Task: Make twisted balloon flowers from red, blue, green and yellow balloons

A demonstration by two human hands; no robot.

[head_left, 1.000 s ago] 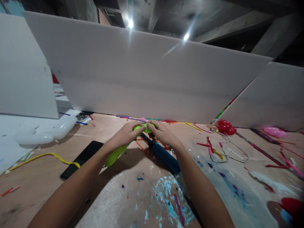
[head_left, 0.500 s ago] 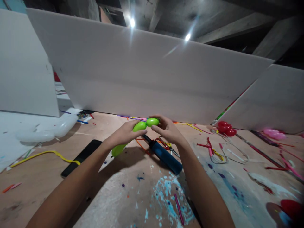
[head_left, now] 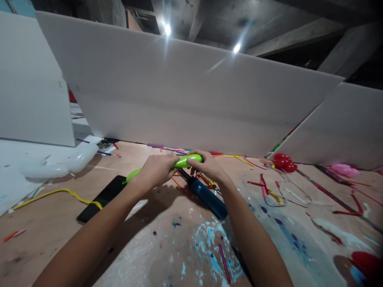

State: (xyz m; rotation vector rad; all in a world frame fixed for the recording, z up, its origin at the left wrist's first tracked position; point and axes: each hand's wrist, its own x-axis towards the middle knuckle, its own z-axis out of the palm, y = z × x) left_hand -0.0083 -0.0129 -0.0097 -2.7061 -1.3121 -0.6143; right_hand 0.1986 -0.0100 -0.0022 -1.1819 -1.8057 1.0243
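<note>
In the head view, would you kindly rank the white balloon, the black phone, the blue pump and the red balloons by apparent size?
1. white balloon, largest
2. black phone and blue pump, about alike, so no ranking between them
3. red balloons, smallest, though they lie farther from the camera

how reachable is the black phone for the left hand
Likely yes: the phone lies flat just beside the left hand, nothing between them, but that hand grips the green balloon.
</note>
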